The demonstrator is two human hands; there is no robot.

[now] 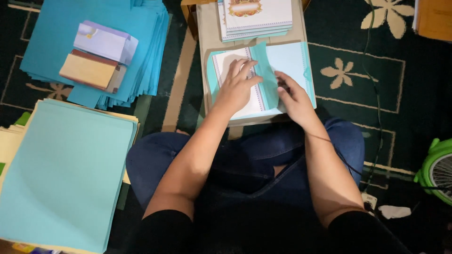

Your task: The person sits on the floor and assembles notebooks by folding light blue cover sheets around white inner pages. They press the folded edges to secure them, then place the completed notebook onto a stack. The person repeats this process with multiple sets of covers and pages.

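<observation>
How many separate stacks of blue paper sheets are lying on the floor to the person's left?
2: a darker blue stack at top left with small boxes on it, and a lighter blue stack nearer the person's knee. More may lie out of frame.

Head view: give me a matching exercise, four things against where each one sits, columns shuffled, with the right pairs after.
Things:
1. left hand
2. right hand
3. green fan
4. paper bag

Places:
A. at the frame's right edge, on the carpet
B. flat on the white card
C. on top of the blue sheets, upper left
D. at the teal folder's flap

Pairs: 1-B, 2-D, 3-A, 4-C
</observation>
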